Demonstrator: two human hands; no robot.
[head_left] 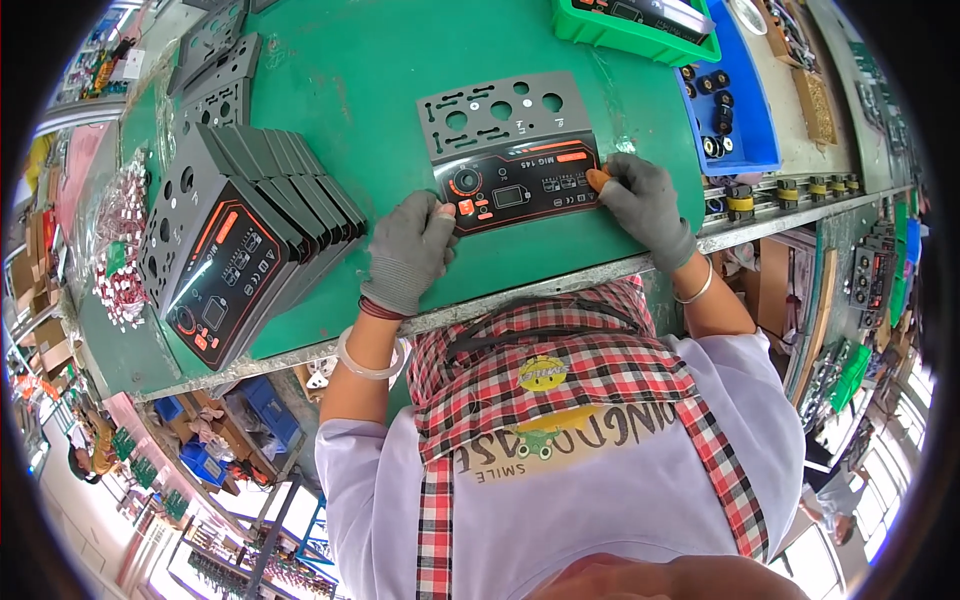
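A grey bent metal front panel with a black and orange control label lies on the green table in front of me. Its upper flange has round holes and slots. My left hand, in a grey glove, pinches the panel's lower left corner with the thumb on the label side. At the right edge, my right hand grips the panel, also gloved, with an orange covering on one fingertip. The fingers beneath the panel are hidden. To the left leans a stack of similar labelled panels, overlapping one another.
More grey panels lie at the back left, beside a heap of small red and white parts. A green bin stands at the back right, next to a blue tray with black round parts. The table's metal edge runs before me.
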